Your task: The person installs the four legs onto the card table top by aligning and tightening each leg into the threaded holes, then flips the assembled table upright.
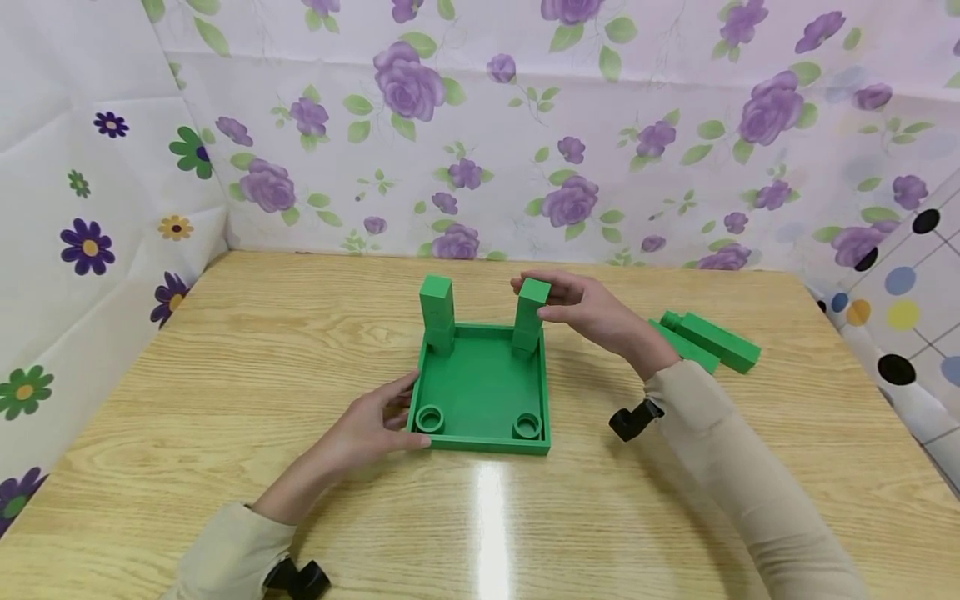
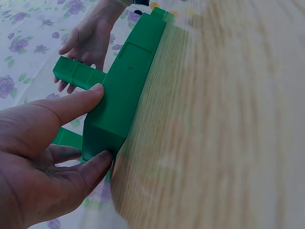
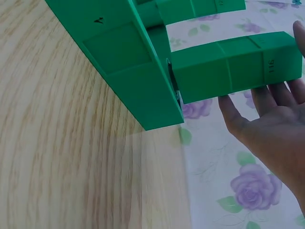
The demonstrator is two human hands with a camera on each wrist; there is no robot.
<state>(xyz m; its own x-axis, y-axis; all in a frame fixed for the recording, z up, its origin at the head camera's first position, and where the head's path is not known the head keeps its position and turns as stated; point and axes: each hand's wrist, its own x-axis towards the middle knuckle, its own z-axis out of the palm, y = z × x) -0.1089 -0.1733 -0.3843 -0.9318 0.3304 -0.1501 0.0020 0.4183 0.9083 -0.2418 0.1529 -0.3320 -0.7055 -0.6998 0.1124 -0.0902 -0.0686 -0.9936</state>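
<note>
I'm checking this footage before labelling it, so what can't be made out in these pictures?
- Head view: part of the nearer loose post, hidden by the right arm.
- Left wrist view: most of the left standing post, hidden by the left hand.
- Left wrist view: the mark on the right standing post, too small to read reliably.
- Right wrist view: part of the right hand, cut off by the right edge.

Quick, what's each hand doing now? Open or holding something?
Left hand: holding the green tray by its near left corner.
Right hand: open, loosely around the far right post.
</note>
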